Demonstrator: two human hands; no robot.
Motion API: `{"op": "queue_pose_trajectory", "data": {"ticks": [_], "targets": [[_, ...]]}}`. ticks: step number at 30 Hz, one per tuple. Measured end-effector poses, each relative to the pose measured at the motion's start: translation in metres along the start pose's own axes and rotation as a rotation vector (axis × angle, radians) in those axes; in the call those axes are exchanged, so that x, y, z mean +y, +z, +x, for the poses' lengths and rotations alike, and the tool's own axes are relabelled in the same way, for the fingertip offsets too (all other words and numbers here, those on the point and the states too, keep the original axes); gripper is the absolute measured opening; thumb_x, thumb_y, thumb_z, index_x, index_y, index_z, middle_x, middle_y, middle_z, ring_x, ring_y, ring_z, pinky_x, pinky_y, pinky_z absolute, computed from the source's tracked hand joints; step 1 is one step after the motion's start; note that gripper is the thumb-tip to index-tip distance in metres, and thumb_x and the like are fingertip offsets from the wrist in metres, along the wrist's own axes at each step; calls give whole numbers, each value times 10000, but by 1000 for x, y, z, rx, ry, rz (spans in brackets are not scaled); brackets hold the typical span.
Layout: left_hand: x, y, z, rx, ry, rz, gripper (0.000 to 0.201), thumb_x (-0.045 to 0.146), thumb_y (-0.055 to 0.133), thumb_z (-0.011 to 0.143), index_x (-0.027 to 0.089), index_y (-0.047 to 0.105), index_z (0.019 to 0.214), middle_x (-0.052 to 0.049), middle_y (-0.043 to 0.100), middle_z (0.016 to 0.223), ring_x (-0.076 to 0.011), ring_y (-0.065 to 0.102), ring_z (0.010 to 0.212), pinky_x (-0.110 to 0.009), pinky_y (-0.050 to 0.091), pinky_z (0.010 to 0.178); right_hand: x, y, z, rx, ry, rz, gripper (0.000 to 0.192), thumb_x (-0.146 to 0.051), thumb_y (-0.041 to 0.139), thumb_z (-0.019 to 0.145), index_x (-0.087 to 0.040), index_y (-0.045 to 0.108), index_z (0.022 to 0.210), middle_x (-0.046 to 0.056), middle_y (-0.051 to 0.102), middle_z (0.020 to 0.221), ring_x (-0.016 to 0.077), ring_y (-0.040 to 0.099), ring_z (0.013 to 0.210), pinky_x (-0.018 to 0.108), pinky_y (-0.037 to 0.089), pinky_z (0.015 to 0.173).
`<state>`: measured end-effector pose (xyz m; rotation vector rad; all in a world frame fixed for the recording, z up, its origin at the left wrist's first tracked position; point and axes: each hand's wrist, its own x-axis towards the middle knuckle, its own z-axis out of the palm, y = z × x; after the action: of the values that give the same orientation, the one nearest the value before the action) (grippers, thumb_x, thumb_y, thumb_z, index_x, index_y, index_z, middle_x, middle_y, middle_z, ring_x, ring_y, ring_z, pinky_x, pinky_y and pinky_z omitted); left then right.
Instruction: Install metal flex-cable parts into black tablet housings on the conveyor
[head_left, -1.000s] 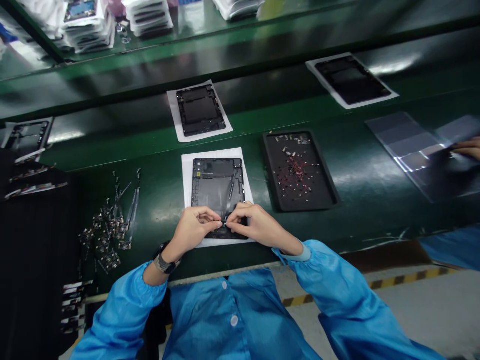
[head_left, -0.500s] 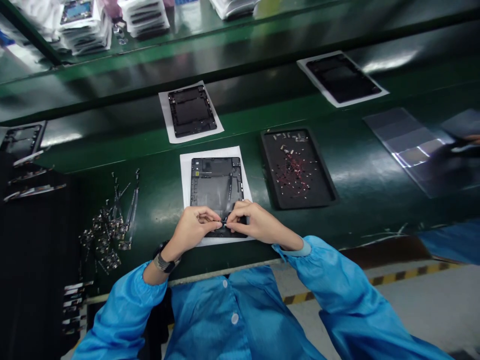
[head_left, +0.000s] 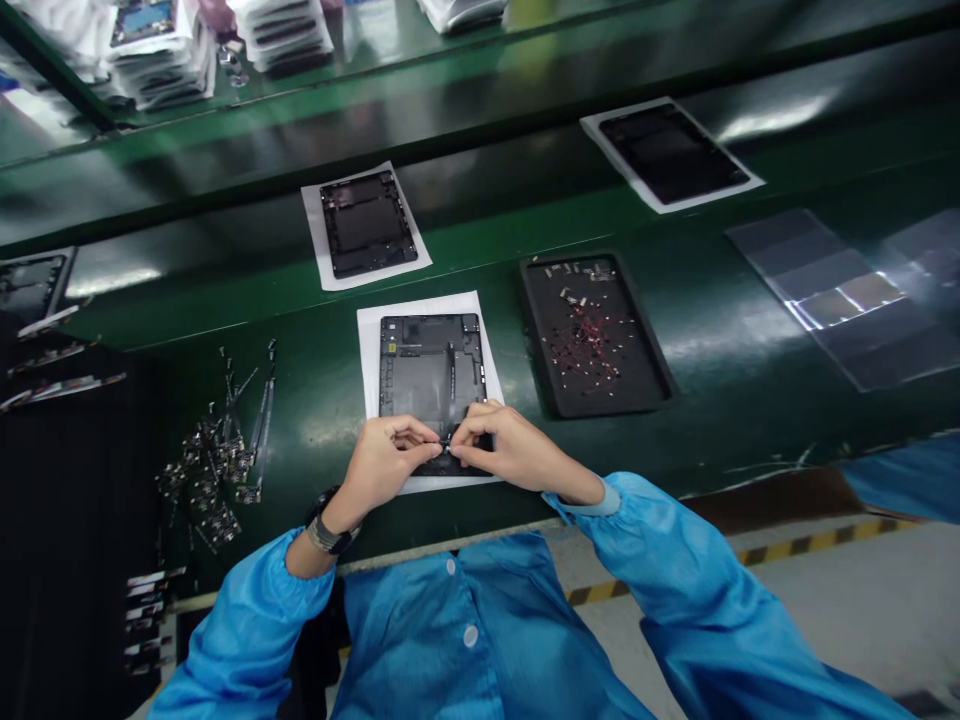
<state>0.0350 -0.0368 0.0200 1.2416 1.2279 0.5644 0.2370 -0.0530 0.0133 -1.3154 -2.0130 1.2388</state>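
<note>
Both hands (head_left: 450, 452) pinch small part at tablet shell (head_left: 431, 365) near edge.

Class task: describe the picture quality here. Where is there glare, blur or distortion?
Head view: glare streaks on the green bench and the clear sheet; the far stacks are soft; straight edges bow toward the corners. The hands on the tablet shell are sharp.

Blue button-front smock (head_left: 465, 640), wristwatch (head_left: 328, 533)
</note>
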Motion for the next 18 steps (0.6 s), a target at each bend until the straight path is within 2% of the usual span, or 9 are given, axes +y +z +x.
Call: {"op": "queue_pose_trajectory", "data": {"ticks": [18], "targets": [[2, -3, 2, -6, -27, -36, 114, 203, 791, 631, 139, 740, 709, -38, 725, 642, -137, 657, 593, -210, 507, 568, -1, 0, 0, 13, 7, -10, 121, -139, 651, 848, -184, 696, 745, 7, 617, 709, 162, 565, 742, 304, 390, 781]]}}
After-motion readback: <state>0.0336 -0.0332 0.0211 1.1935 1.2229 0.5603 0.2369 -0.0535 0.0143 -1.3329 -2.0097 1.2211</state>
